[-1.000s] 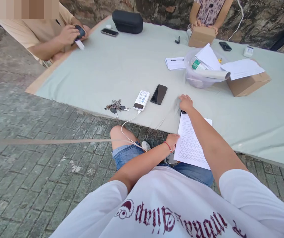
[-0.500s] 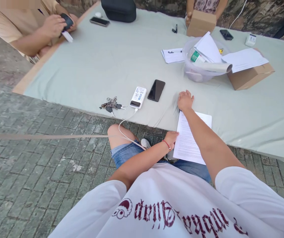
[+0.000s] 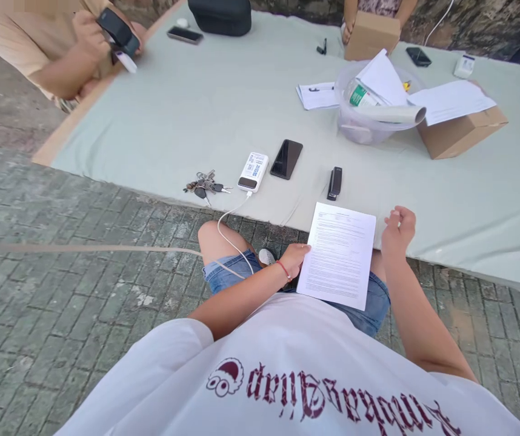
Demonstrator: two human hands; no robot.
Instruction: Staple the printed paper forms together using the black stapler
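1. Since the earlier frame, my right hand [image 3: 397, 229] has come back off the black stapler [image 3: 334, 182], which lies alone on the surface [image 3: 205, 115].
2. Right grip is loosely curled, holding nothing, just beside the printed sheet [image 3: 338, 254].
3. My left hand [image 3: 295, 259] pinches that sheet's left edge over my lap.

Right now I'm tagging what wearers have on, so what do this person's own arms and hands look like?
Both arms are bare from short white T-shirt sleeves down. The left hand has a thin red string bracelet at the wrist. The right hand shows no ring, watch or glove. The shirt front carries dark red gothic lettering.
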